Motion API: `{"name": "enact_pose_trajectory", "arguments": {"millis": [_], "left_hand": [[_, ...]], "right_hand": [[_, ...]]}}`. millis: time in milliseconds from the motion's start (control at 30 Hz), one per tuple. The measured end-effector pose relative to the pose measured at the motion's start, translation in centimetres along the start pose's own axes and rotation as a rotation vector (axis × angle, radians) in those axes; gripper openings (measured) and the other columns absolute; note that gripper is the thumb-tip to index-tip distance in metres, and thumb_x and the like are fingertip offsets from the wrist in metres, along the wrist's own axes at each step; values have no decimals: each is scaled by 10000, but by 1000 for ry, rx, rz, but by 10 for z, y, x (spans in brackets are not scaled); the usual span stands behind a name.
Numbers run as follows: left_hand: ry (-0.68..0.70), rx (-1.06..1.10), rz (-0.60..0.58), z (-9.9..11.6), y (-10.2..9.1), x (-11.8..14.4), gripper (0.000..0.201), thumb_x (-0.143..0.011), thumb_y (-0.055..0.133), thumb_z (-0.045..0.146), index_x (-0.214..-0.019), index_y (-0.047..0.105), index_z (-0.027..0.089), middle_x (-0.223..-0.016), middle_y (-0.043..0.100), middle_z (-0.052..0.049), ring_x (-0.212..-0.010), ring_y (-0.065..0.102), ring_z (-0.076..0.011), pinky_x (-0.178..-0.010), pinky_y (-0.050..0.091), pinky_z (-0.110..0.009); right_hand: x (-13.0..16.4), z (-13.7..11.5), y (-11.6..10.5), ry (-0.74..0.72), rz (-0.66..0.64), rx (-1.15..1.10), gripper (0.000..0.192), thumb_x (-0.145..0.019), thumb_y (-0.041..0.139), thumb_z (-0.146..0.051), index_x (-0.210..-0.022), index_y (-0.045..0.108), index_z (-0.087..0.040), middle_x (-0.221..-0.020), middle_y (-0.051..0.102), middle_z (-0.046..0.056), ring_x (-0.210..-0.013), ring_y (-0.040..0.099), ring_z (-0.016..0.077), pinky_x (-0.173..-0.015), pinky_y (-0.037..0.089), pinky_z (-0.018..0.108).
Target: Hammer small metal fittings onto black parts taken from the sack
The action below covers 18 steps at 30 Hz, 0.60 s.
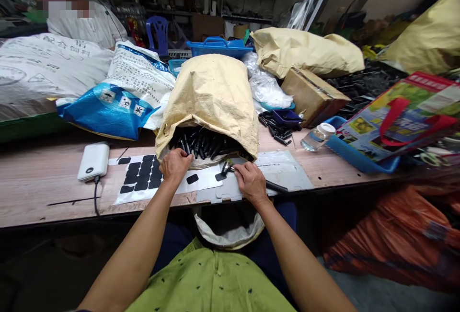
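Note:
A tan sack [215,86] lies on the table with its mouth facing me, full of slim black pen-like pieces [201,144]. My left hand [176,164] is at the left of that mouth, fingers closed against the pieces; what they pinch is hidden. On the right, my right hand [250,180] is wrapped round a small hammer [276,186], its metal head pointing left and black handle sticking out to the right. Beneath both hands lie a white sheet with black rounded-square stickers [143,175] and a grey board [291,173].
A white power bank [94,161] with a black cable lies at left. Printed sacks [140,75] stand behind it. At right are a clear jar [316,138], a blue tray [362,154] bearing a printed bag, and a wooden box [312,94]. A person [82,24] is across the table.

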<state>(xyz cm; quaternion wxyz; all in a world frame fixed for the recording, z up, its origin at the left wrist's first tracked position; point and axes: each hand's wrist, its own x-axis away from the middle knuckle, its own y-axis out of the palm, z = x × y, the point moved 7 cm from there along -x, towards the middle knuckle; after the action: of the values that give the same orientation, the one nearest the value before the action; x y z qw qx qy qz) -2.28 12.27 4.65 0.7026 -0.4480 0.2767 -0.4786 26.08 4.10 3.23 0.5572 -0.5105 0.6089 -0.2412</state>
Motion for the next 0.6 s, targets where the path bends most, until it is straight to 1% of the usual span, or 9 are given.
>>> {"name": "enact_pose_trajectory", "arguments": {"millis": [133, 233, 300, 367, 400, 467, 533, 600], "left_hand": [[-37, 0, -37, -2, 9, -5, 458, -747, 667, 659, -924, 797, 257, -1018, 758, -160, -1010, 673, -390, -807, 491, -471], [-60, 50, -56, -1, 13, -12, 433, -755, 673, 620, -922, 802, 242, -1015, 761, -157, -990, 673, -379, -778, 479, -450], [-70, 98, -58, -2, 10, -12, 399, -761, 670, 595, -905, 798, 246, -976, 767, -134, -955, 671, -360, -742, 465, -422], [-17, 145, -48, -3, 4, -8, 373, -769, 661, 583, -864, 782, 243, -897, 762, -99, -873, 668, -315, -701, 446, -380], [55, 169, -51, -2, 1, -4, 358, -774, 659, 573, -840, 769, 239, -852, 752, -77, -821, 661, -282, -684, 436, -355], [284, 207, -97, 3, -2, 10, 315, -785, 668, 531, -804, 742, 225, -789, 725, -39, -742, 635, -218, -668, 420, -313], [546, 201, -200, 9, 1, 33, 265, -800, 676, 477, -807, 730, 218, -787, 706, -20, -730, 619, -184, -675, 414, -289], [745, 134, -296, 10, 7, 55, 227, -826, 670, 441, -825, 727, 221, -819, 696, -19, -767, 616, -181, -687, 407, -283]], "right_hand": [[0, 0, 0, 4, 3, 0, 231, -971, 574, -267, -1159, 706, -249, -964, 608, 56, -914, 516, 216, -832, 409, 321], [-1, 0, 0, 2, 1, -2, 226, -968, 576, -261, -1152, 707, -247, -964, 609, 55, -911, 516, 214, -830, 409, 319], [-1, 0, 0, 2, 0, 1, 222, -970, 575, -261, -1146, 708, -246, -964, 610, 54, -916, 518, 215, -835, 410, 320], [-1, 0, -1, 2, 0, 1, 218, -971, 575, -262, -1143, 709, -246, -962, 610, 54, -921, 519, 216, -840, 410, 320], [-1, 0, -1, 3, -1, -1, 219, -972, 576, -262, -1145, 709, -246, -964, 610, 54, -923, 519, 216, -842, 410, 320], [0, 0, 0, 7, -1, -4, 222, -972, 576, -264, -1149, 708, -247, -966, 610, 54, -921, 520, 214, -841, 411, 319], [0, 0, 0, 11, -1, -5, 226, -974, 572, -269, -1153, 708, -247, -965, 609, 56, -921, 520, 214, -838, 411, 318], [0, 0, 0, 12, -2, -3, 228, -976, 567, -274, -1153, 709, -245, -960, 609, 58, -918, 519, 214, -834, 411, 319]]}}
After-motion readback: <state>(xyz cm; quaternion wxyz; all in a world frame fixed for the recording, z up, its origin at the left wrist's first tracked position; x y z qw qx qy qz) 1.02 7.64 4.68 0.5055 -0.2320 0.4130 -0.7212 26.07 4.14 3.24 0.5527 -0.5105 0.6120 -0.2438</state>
